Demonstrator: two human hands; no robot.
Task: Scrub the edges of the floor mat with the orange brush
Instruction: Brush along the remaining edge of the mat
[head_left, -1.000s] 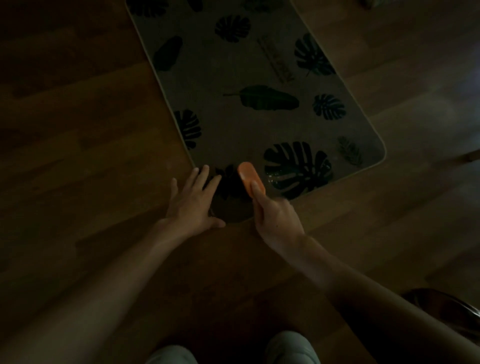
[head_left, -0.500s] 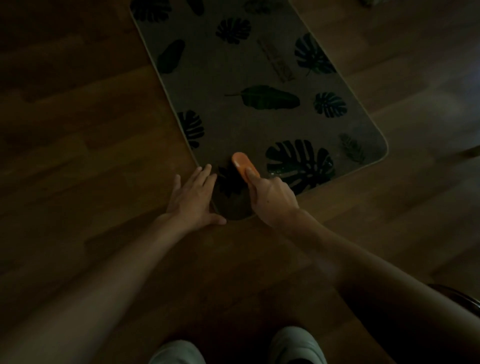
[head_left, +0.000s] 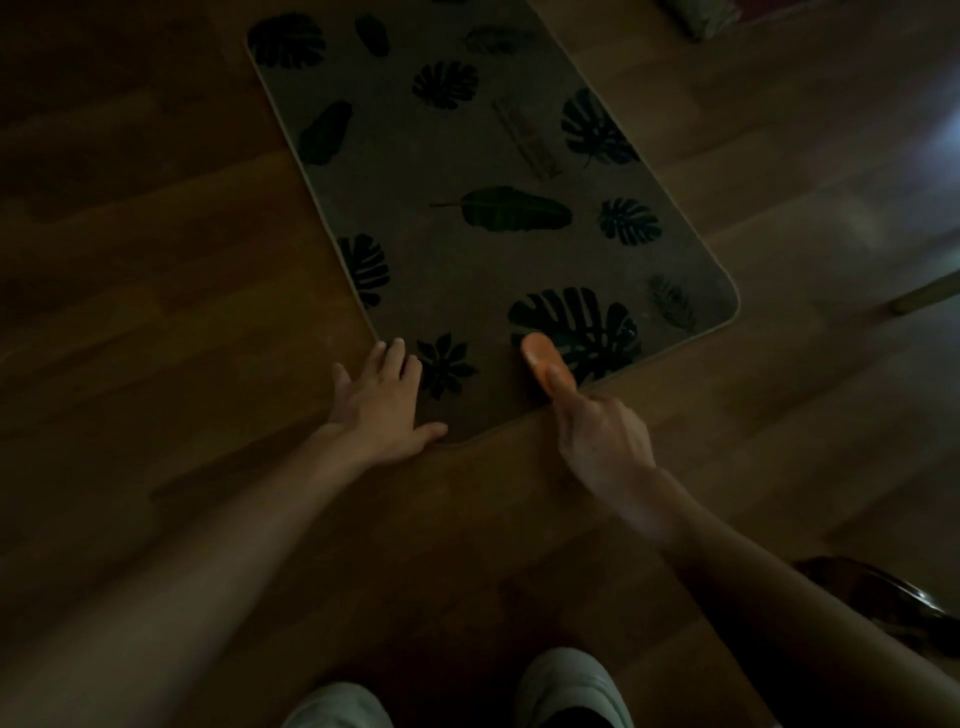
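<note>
1. The room is dim. I am looking down at a floor mat (head_left: 467, 270) that lies flat on the wooden floor (head_left: 156, 312) and runs away from me at a slant.
2. The mat is greyish with a pale border and dark leaf prints; a faint strip of lettering near its middle is too dark to read.
3. My left hand (head_left: 382, 408) lies flat with the fingers spread, palm down, on the near left corner of the mat. The fingertips rest on the mat just beside a small dark leaf, and the thumb points right along the near edge.
4. My right hand (head_left: 602, 431) is closed around the near end of the orange brush (head_left: 545, 361), with the forefinger stretched along its back. The hand is a little blurred.
5. The brush sits on the mat just inside the near edge, to the right of my left hand and well apart from it. Its far end touches the big dark leaf print by the near right part of the mat. I cannot tell how the bristles meet the mat, since they are hidden under the brush.
6. My right hand itself is over the bare floor, just this side of the mat's edge.
7. At the bottom I see my two pale shoes (head_left: 571, 686) on the floor.
8. A dark rounded thing (head_left: 872, 597) shows at the lower right, partly behind my right forearm; I cannot tell what it is.
</note>
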